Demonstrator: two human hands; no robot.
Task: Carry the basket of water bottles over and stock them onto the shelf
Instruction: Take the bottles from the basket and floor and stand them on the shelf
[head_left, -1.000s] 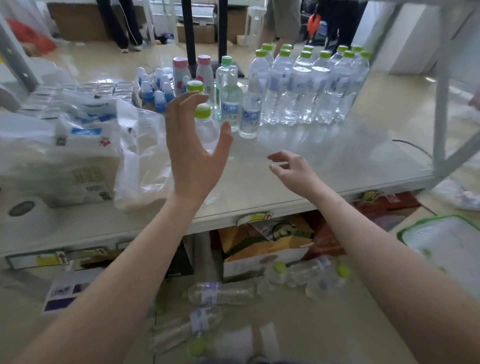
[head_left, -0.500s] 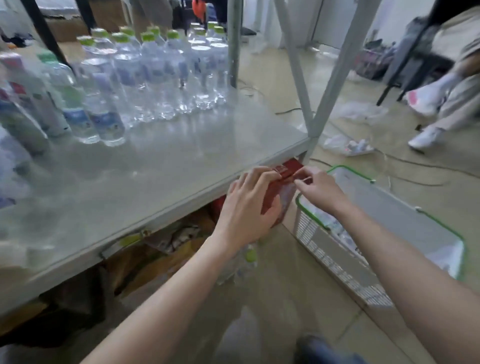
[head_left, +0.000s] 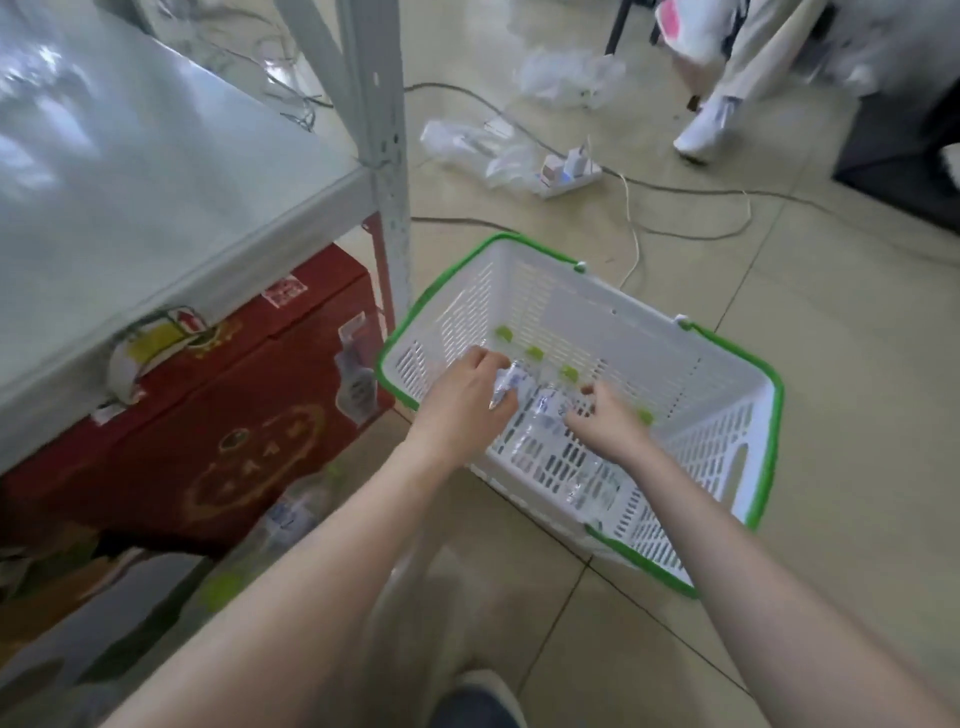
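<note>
Left hand grips bottle in basket — right hand curled, grip unclear.

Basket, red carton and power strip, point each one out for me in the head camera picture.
basket (head_left: 582, 312): head view, bare white slatted far wall below the green rim.
red carton (head_left: 218, 415): head view, front face under the shelf.
power strip (head_left: 571, 179): head view, white body on the floor.

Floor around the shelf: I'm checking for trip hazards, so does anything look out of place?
Yes. Crumpled plastic wrap and a power strip with loose cables lie behind the basket, and bottles lie on the floor under the shelf.
</note>
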